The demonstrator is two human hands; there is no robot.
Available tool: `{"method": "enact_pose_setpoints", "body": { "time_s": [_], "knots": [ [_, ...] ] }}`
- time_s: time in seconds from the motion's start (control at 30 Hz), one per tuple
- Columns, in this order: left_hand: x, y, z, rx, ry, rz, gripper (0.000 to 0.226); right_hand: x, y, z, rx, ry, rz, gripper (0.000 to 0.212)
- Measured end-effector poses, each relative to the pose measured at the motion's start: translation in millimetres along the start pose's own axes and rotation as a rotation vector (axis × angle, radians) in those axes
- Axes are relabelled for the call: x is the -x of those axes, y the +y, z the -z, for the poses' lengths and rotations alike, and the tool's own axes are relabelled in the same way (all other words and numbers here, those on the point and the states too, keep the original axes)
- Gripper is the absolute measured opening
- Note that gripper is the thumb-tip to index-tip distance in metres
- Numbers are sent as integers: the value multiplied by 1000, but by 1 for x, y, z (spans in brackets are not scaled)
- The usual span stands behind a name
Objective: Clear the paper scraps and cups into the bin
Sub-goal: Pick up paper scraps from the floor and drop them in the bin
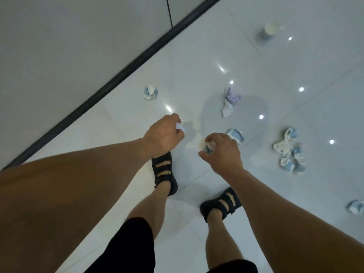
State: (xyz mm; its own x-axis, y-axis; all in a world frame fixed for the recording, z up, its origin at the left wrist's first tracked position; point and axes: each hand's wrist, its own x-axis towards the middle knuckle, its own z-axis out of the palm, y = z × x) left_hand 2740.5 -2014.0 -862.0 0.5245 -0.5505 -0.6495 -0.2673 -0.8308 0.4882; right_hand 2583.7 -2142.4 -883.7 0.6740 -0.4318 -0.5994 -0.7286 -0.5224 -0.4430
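I note a small white scrap (180, 127) pinched in the curled fingers of the left hand (164, 133), held above the floor just beyond the left sandal (164, 174). The right hand (223, 152) has fingers and thumb curled round a crumpled pale piece (205, 145); blur prevents me from telling whether it is paper or a cup. The two hands are near each other but apart.

More scraps lie on the glossy white tiled floor (197, 56):
- a blue-and-white ball (150, 93) far left, near the dark skirting strip (118, 79)
- a lilac-and-white wad (230, 100) beyond the right hand
- a blue crumple (236, 135) just right of that hand
- a loose cluster (289, 153) further right
- a lone scrap (356, 206) at the right edge

A cup (268, 31) stands far right, blurred. The right sandal (220, 203) stands nearer than the left. A grey wall (69, 36) rises behind the strip.
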Motion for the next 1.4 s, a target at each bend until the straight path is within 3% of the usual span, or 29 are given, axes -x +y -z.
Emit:
{"method": "enact_pose_setpoints", "body": {
  "time_s": [0.3, 0.7, 1.07, 1.4],
  "knots": [
    [158, 43, 130, 74, 175, 87, 22, 95, -147, 124, 101, -60, 306, 48],
    [424, 36, 175, 346, 530, 369, 28, 258, -283, 172, 396, -252, 672, 44],
    [664, -87, 155, 434, 872, 694, 38, 422, -435, 50, 591, -320, 1075, 48],
    [846, -222, 112, 490, 994, 815, 36, 576, -517, -111, 714, -424, 1189, 50]
  ]
}}
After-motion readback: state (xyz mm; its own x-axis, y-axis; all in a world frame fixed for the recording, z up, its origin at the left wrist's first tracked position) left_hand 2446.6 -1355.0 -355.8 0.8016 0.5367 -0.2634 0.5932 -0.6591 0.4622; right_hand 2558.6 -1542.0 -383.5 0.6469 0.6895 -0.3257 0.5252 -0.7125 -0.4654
